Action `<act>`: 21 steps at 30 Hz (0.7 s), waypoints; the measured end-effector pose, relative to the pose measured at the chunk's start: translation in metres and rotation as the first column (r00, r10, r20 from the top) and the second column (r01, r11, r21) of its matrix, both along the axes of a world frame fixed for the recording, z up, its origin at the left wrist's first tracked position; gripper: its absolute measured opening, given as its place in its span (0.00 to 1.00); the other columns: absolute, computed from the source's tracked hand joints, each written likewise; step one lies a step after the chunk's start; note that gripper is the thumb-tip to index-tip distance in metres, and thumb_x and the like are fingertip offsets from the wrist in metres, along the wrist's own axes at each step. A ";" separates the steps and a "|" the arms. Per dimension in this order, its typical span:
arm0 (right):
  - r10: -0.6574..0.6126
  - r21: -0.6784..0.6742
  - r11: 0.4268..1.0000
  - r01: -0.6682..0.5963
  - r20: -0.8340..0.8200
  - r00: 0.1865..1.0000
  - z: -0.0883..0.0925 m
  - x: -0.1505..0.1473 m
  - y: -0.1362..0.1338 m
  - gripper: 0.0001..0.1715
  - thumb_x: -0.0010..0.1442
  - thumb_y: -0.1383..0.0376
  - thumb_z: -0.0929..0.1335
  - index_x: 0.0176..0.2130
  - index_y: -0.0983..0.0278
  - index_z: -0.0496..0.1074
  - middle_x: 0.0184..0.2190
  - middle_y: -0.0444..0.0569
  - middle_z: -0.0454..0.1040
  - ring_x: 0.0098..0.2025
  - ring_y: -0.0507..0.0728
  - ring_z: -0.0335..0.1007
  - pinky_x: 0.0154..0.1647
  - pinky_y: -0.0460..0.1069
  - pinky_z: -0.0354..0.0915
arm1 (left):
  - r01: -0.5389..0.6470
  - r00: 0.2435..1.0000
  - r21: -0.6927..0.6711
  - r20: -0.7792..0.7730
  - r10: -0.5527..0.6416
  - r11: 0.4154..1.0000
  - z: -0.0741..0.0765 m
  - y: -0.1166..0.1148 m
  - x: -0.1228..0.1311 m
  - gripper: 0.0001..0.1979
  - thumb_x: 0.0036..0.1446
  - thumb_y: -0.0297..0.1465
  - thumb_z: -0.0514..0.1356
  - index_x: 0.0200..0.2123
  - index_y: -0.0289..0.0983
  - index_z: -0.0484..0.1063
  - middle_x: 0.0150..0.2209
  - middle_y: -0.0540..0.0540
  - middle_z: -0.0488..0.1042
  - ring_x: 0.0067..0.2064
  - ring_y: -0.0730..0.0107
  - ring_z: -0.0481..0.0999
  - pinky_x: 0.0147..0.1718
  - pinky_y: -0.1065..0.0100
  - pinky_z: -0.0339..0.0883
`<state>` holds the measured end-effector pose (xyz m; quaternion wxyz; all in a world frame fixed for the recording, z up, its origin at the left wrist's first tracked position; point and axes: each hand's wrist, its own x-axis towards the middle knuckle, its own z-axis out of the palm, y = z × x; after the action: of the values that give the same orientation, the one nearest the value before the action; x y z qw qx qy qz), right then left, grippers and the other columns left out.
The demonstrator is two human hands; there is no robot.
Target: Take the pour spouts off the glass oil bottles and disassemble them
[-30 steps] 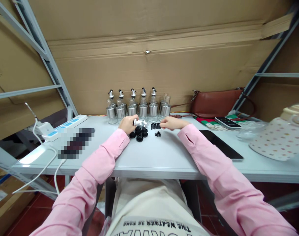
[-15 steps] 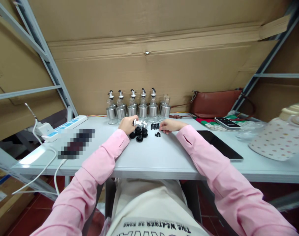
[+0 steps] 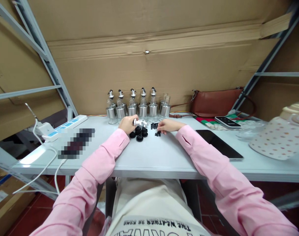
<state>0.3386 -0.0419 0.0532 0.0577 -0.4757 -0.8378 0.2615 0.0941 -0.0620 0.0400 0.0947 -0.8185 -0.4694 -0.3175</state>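
Note:
My left hand (image 3: 128,124) is closed around a silver pourer spout (image 3: 137,122) with a black end, just behind a cluster of ribbed black stoppers (image 3: 139,134). Several more silver spout parts (image 3: 144,124) lie beside it. Over to the right, my right hand (image 3: 170,125) has its fingertips drawn together at a row of tiny black pieces (image 3: 153,126). A second small group of black pieces (image 3: 157,134) lies right under those fingertips. Whatever sits between the right fingertips is too small to make out.
Glass bottles with steel bands (image 3: 132,110) line the back, several topped with pourers. A tablet (image 3: 218,144), a brown bag (image 3: 215,103), a phone-like device (image 3: 227,122) and a dotted jug (image 3: 277,139) occupy the right. A power strip (image 3: 68,126) with cables lies left.
My right hand has shifted slightly left, its fingertips now closer over the small black pieces. My left hand and the spout stay nearly where they were.

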 end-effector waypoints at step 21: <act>0.062 -0.022 0.998 -0.062 -0.021 0.998 0.001 -0.005 -0.003 0.17 0.50 0.53 0.67 0.29 0.66 0.70 0.21 0.45 0.71 0.22 0.49 0.64 0.28 0.45 0.61 | -0.015 1.000 -0.030 -0.006 0.015 0.999 0.003 -0.004 0.002 0.07 0.44 0.24 0.56 0.29 0.37 0.69 0.25 0.50 0.73 0.27 0.71 0.69 0.27 0.73 0.57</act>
<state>0.3340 -0.0453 0.0538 0.0527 -0.4476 -0.8485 0.2774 0.0958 -0.0656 0.0427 0.0863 -0.8172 -0.4798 -0.3074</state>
